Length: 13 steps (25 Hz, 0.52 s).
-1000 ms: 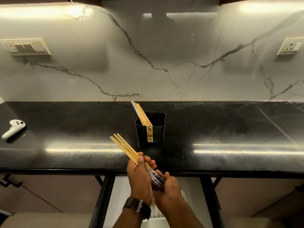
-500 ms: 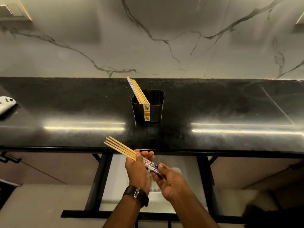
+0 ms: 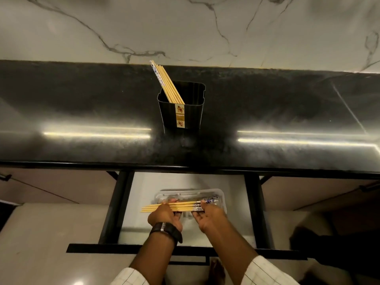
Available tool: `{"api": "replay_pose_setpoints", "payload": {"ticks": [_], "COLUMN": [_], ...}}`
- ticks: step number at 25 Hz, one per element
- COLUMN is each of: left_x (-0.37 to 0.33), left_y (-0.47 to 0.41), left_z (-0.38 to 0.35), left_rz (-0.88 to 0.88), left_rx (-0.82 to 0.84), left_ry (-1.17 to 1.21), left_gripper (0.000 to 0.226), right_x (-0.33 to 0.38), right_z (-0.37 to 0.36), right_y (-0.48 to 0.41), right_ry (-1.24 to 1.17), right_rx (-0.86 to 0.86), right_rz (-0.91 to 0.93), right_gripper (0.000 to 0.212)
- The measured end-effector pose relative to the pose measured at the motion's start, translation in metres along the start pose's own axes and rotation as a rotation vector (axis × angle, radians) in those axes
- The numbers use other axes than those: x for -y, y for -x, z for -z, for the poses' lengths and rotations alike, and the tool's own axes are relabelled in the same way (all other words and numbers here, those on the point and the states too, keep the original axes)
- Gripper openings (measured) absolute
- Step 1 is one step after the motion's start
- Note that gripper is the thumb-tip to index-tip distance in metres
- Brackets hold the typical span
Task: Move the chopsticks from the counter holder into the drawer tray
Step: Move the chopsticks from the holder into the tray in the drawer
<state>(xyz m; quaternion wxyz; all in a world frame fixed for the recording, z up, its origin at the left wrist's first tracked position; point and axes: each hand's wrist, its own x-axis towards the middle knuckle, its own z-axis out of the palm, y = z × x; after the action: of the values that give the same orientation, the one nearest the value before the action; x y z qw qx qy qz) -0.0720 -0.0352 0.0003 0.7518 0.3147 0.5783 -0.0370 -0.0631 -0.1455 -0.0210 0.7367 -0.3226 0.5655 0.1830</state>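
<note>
Tabletop (image 3: 82, 112), black: behind the tray (image 3: 221, 194). Drawer (image 3: 185, 248), open: contains the tray. Holder (image 3: 182, 116): on the tabletop beyond the tray, spare chopsticks (image 3: 164, 81) remaining. Left hand (image 3: 164, 215), right hand (image 3: 209, 214): each grips one end of the bundle (image 3: 176, 206), lowered from the tabletop edge, now level just over the tray; release probably next.

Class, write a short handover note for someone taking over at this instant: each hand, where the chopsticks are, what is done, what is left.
Left hand and right hand both hold a bundle of chopsticks level over the clear tray in the open drawer. Not yet released. The other chopsticks lean in the black holder on the counter. Left: lay this bundle in, then fetch the rest.
</note>
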Motion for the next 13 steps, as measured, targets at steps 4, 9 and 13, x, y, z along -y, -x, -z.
{"api": "replay_pose_setpoints", "payload": {"ticks": [4, 9, 13], "left_x": [0.003, 0.005, 0.004], "left_y": [-0.022, -0.033, -0.040], "left_z": [0.004, -0.006, -0.014], "left_rz": [0.121, 0.193, 0.212], "left_rx": [-0.001, 0.060, 0.029], "left_ry": [-0.083, -0.194, -0.257], "left_gripper": [0.025, 0.019, 0.023], "right_x": [0.004, 0.018, 0.022], "right_z": [-0.007, -0.005, 0.000], "right_y": [-0.044, -0.091, -0.103], "right_ry": [-0.018, 0.046, 0.221], "right_rx": [-0.099, -0.274, -0.171], "right_rz": [-0.002, 0.013, 0.100], "right_gripper": [0.027, 0.023, 0.023]}}
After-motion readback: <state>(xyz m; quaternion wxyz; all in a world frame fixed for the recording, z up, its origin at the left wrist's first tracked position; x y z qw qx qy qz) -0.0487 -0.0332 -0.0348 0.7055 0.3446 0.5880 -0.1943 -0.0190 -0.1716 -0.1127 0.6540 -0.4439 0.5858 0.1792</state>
